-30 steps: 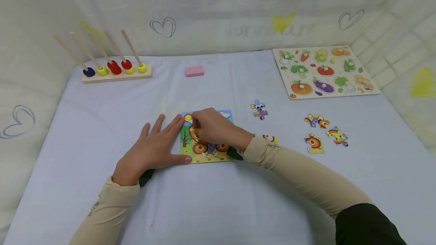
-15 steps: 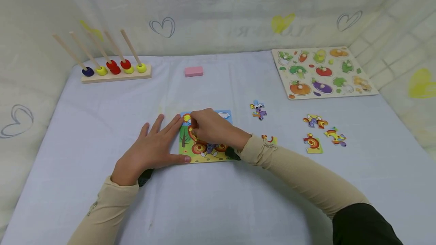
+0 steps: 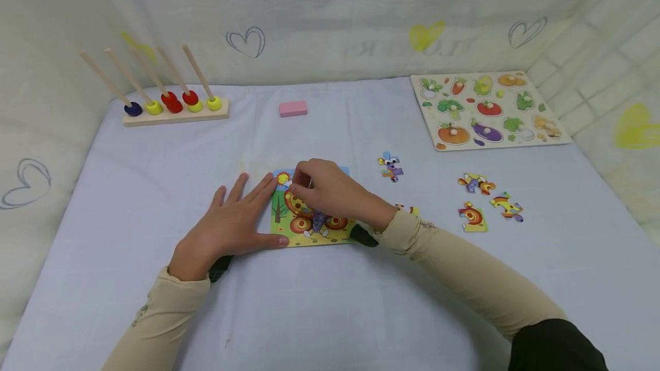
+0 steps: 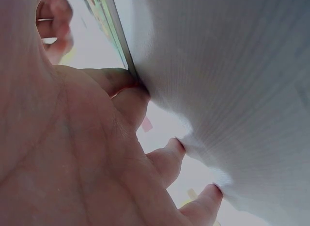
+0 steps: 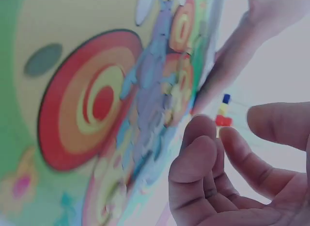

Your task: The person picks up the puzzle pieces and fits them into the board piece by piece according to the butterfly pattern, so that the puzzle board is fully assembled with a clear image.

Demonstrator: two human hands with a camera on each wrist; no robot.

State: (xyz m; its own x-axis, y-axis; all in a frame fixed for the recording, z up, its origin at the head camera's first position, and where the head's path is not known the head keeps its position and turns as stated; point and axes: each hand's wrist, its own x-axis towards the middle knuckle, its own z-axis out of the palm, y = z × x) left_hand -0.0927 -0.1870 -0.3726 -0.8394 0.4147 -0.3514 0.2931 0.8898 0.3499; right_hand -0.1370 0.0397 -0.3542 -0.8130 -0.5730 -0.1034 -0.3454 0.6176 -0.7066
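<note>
A jigsaw board with a bright butterfly picture lies flat on the white cloth. My left hand is spread along its left side, with index fingertip and thumb against the edge. Over the upper part of the board hovers my right hand, fingers loosely bent; in the right wrist view nothing shows between its fingertips. This hand hides the upper right of the picture. Loose jigsaw pieces lie to the right: a purple-faced one, a yellow one and others. One piece is partly covered by the right sleeve.
At the back left stands a wooden peg stand with coloured beads. A pink block lies at the back middle. The vegetable puzzle board occupies the back right. A printed curtain hangs behind the table.
My right hand has lifted slightly and shifted right, uncovering more of the butterfly's upper left wing. The left hand stays in place on the board's edge.
</note>
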